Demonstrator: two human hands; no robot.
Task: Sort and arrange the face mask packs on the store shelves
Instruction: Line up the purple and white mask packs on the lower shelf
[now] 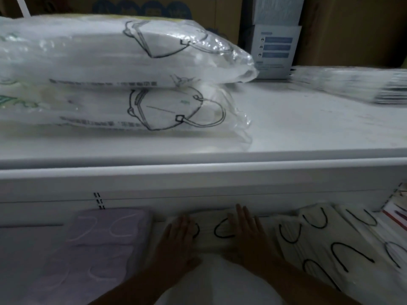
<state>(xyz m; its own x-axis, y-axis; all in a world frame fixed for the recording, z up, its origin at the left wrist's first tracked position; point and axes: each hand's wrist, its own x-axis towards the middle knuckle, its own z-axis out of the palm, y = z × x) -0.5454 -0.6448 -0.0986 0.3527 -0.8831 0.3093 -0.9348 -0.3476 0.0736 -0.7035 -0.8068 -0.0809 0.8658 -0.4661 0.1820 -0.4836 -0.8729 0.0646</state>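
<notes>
Upper shelf (308, 137), white, cardboard boxes (352, 29) behind | two stacked clear mask packs (114, 80) at its left edge | lower shelf: white mask pack (211, 234), black ear loops, centre, under flat-fingered left hand (179, 236) and right hand (246, 232) | lilac pack (92, 249) just left.
</notes>
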